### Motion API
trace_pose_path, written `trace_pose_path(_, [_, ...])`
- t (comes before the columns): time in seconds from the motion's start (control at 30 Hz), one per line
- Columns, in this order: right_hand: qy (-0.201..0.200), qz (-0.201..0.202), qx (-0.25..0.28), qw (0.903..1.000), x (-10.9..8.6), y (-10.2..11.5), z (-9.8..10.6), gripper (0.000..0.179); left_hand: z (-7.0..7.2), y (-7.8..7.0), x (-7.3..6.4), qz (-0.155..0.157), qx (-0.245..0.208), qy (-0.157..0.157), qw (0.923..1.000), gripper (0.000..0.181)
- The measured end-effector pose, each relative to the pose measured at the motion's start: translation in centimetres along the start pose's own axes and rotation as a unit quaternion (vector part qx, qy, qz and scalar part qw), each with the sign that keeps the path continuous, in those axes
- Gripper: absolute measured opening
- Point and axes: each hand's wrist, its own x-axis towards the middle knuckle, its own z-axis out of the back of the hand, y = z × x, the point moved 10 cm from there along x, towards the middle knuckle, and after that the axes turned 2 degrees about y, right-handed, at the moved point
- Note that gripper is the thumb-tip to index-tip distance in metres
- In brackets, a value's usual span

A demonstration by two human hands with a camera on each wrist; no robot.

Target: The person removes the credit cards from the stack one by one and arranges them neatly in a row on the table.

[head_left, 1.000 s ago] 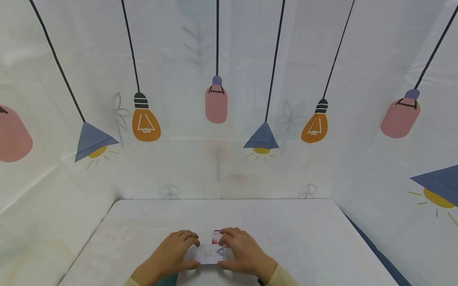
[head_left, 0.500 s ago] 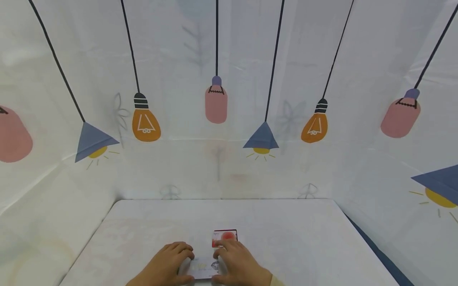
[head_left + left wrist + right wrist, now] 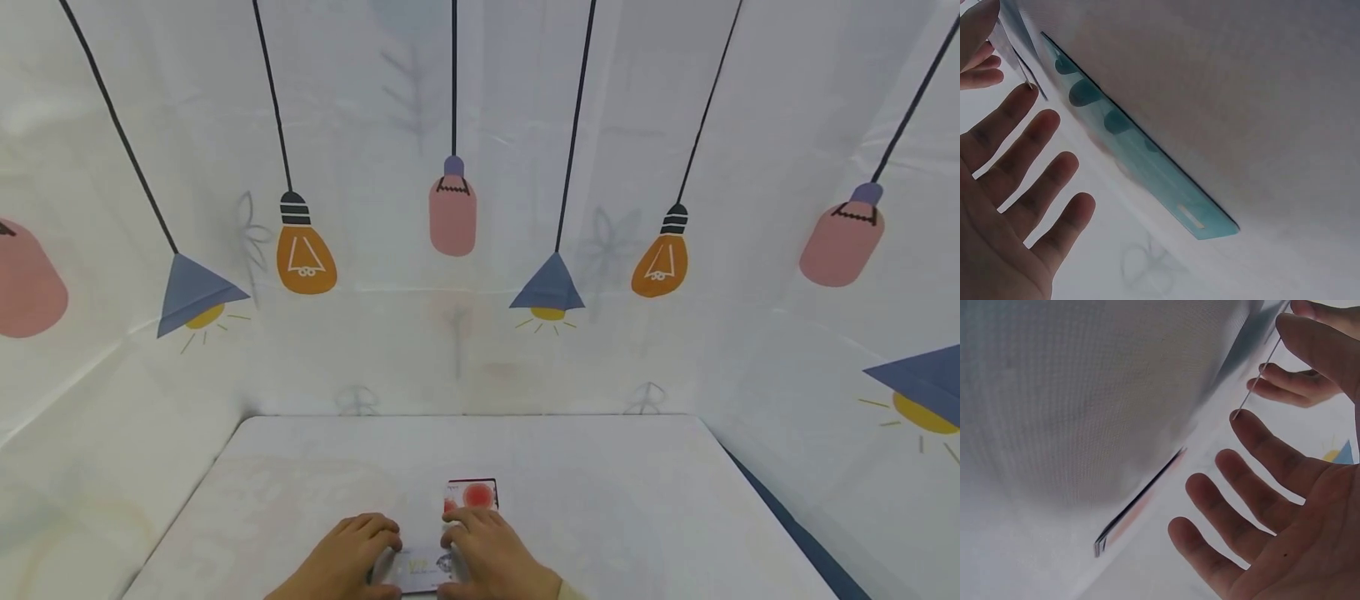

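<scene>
A white card (image 3: pixel 422 571) with a small dark picture at its right end is held between both hands at the bottom of the head view. My left hand (image 3: pixel 347 552) pinches its left end between thumb and index finger. The right hand (image 3: pixel 491 550) grips the other end the same way; its remaining fingers are spread in the right wrist view. Tilted and seen nearly edge-on, the card (image 3: pixel 1256 380) is off the table in that view. Just beyond the right fingers lies a red-and-white card (image 3: pixel 471 493), partly covered by them.
A flat teal card or booklet (image 3: pixel 1135 150) with darker round spots lies on the table near my left hand. The white table (image 3: pixel 600 492) reaches back to a white curtain (image 3: pixel 390 350) printed with hanging lamps.
Both hands have drawn the white card towards me and slightly left. More of the red-and-white card beyond them shows now. The teal thing has gone out of the head view.
</scene>
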Motion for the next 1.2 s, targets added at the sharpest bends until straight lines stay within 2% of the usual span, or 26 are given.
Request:
trace_pose_path(0.17, [-0.015,0.011,-0.006,0.9998,0.2,0.5,0.0,0.046,0.0,0.2,-0.4,0.0,0.002,0.002,1.0,0.052])
trace_pose_path(0.37, [-0.01,0.004,0.003,0.9999,0.4,0.5,-0.5,0.046,-0.4,0.7,-0.6,0.02,-0.009,0.024,0.9995,0.056])
trace_pose_path(0.6, [0.018,-0.011,0.003,0.9998,0.4,0.5,-1.3,0.046,0.0,0.2,-1.0,-0.008,0.02,-0.01,0.9997,0.052])
trace_pose_path(0.9, [-0.008,0.005,-0.031,0.9995,0.2,0.7,-1.0,0.046,0.1,0.2,-0.9,-0.001,0.012,-0.009,0.9999,0.052])
trace_pose_path(1.0, [-0.012,0.006,-0.034,0.9994,0.2,0.6,-1.1,0.047,-0.1,0.3,-0.8,0.013,0.007,0.009,0.9998,0.052])
trace_pose_path(1.2, [-0.007,0.001,-0.031,0.9995,0.1,0.5,-1.2,0.047,-1.1,1.0,-0.8,0.059,-0.017,0.07,0.9957,0.057])
